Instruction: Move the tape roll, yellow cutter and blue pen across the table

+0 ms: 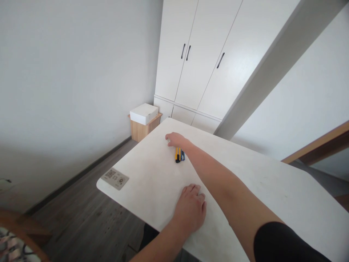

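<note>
My right hand point(175, 139) reaches far across the white table point(152, 174), palm down, fingers curled over something small and white that I cannot make out. Just under the wrist lie a yellow-and-black utility knife point(177, 155) and a blue pen-like item point(182, 155), side by side. My left hand point(191, 207) rests flat on the table near its front edge, fingers together, holding nothing.
A grey sticker point(115, 178) sits at the table's left corner. Beyond the table stand a white wardrobe point(204, 62) and a white box point(144, 113) on a low wooden stand point(141, 129). A wooden chair edge point(16, 233) shows bottom left.
</note>
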A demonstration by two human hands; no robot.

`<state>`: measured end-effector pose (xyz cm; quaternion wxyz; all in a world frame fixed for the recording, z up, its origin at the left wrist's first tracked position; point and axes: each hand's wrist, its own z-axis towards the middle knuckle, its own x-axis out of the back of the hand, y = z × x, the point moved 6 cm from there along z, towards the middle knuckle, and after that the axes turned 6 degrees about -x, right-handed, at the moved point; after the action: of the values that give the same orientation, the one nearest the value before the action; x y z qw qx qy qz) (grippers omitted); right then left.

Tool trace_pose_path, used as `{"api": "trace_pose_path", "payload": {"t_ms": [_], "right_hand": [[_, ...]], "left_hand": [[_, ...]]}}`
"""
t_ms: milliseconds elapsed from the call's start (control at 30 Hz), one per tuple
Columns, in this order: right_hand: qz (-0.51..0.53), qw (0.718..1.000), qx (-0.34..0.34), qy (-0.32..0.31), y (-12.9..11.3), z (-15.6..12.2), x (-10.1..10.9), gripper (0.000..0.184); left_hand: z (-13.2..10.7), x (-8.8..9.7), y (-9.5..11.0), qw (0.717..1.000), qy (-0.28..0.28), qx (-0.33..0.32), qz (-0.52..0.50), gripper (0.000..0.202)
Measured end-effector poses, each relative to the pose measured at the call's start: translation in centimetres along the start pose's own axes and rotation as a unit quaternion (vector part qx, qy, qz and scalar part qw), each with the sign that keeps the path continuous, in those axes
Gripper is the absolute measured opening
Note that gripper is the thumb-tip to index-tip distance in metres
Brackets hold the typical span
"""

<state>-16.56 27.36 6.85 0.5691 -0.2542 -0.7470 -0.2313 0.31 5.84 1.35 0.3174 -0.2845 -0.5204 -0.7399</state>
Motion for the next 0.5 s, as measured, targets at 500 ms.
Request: {"api": "trace_pose_path", "payload": {"t_ms": [500], "right_hand": [[-0.028,0.999,-0.015,-0.029,2.5,1.6,-1.9,0.055]], "left_hand": [[-0.1,-0.3,-0.2,1.0,0.0,-0.004,0.001,0.028]]}}
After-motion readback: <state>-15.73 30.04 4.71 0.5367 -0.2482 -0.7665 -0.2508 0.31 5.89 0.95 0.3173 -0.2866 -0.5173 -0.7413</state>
